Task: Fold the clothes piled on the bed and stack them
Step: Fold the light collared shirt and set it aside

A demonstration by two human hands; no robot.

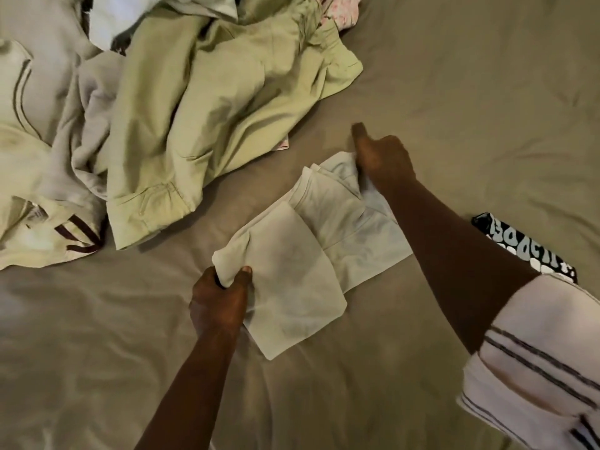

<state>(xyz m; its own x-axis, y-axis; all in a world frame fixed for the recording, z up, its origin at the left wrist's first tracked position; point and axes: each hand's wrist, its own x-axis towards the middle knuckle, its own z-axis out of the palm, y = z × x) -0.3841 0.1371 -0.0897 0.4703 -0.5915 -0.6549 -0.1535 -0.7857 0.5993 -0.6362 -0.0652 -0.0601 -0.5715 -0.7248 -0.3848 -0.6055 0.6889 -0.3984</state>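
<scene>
Head view, the only view. Pale garment (341, 228) lies flat on the bed (470, 92) at frame centre, partly folded: a near panel is doubled over the lower half, and the far half is one layer with a rumpled end. Its long axis runs from about 7 o'clock to 1 o'clock. Left hand (220, 297) is at the 7 o'clock end, thumb and fingers curled round a bunched corner of the doubled panel, so a firm pinch on cloth. Right hand (383, 160) is at the 1 o'clock end, arm reaching across the garment's right edge; its fingers are curled down into the fabric edge and appear to hold it, with the thumb sticking out toward 12 o'clock. There is motion blur here, so the exact grip is not sharp. The unfolded pile (81, 141) sits well apart at 10 to 11 o'clock, with a green garment (211, 108) on top. A black-and-white patterned cloth (506, 251) lies at 3 o'clock, just beside the right forearm. Judgement: the fold is in progress, and most of the task remains. The next fold turns on the axis: the far end lies straight up-axis from the left hand's corner, so either end meets the other along that line. The left hand is nearer the body, while the right already holds the free end.
</scene>
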